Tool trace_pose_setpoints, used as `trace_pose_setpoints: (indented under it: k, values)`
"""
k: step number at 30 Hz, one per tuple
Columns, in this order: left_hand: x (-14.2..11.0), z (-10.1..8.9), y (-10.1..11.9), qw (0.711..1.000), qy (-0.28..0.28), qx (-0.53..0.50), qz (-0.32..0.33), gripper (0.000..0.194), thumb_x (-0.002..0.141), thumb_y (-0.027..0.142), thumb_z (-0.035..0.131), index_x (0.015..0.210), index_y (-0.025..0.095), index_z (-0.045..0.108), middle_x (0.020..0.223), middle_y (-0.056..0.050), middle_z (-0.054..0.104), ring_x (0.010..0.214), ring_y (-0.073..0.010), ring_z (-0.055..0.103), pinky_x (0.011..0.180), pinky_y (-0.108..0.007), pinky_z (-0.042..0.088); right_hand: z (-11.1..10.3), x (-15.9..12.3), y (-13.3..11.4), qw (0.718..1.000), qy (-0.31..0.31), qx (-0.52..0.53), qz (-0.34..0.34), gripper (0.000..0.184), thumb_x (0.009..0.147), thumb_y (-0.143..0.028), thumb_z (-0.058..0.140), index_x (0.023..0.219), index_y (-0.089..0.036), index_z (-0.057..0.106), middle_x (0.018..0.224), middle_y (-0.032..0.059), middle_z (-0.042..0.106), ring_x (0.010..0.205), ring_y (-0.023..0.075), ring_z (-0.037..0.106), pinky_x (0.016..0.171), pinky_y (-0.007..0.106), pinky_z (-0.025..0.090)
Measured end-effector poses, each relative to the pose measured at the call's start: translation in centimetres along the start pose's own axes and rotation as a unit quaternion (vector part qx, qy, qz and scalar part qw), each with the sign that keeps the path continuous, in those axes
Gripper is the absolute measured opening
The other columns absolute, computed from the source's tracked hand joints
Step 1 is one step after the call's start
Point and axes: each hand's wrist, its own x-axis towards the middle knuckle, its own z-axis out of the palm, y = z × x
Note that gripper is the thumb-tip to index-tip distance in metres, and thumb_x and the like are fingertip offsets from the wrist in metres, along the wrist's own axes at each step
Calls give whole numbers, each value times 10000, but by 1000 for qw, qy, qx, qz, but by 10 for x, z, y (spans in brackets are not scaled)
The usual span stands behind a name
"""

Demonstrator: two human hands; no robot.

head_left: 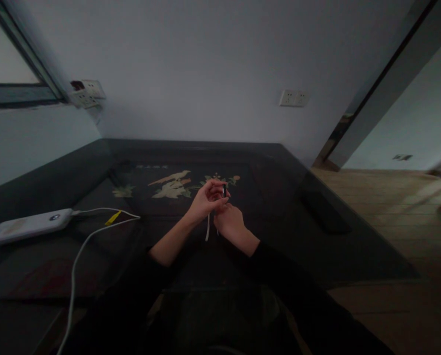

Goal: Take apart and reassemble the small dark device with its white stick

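My left hand [205, 201] is raised over the dark table [279, 207], with its fingers pinched round a small dark object [224, 190] at the fingertips. A thin white strand [207, 228] hangs down from between my hands. Just below and to the right, my right hand [231, 223] is curled closed and touches the left hand. What the right fingers grip is hidden. Both sleeves are black.
A white power bank [28, 226] lies at the left of the table, with a white cable [80, 251] running off the near edge and a yellow tag [113, 217] beside it. A dark flat object [326, 212] rests near the right edge. Wall sockets [293, 98] sit behind.
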Motion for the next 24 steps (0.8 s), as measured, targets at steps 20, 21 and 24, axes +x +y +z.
trace_pose_setpoints:
  k: [20,21,24]
  values:
    - [5,-7,-6,999,16,31,21,448,673,276,772,1074,176,599,880,-23,649,826,-126,616,787,-257,481,-13,4,38,935,76,345,42,255,861,-258,525,1095,-160,502,789,69,678,685,200,653,624,301,466]
    - [5,-7,-6,999,19,36,24,447,673,277,771,1075,175,604,892,-28,651,833,-128,614,787,-258,481,-13,5,49,899,88,428,33,256,860,-280,528,1088,-173,482,741,30,651,651,181,639,608,289,470]
    - [4,-7,-6,998,26,57,23,448,672,275,772,1081,176,618,897,-32,648,817,-124,602,764,-253,477,-12,6,79,810,105,576,8,360,820,-315,568,1128,-173,448,693,-17,606,626,161,626,624,295,492]
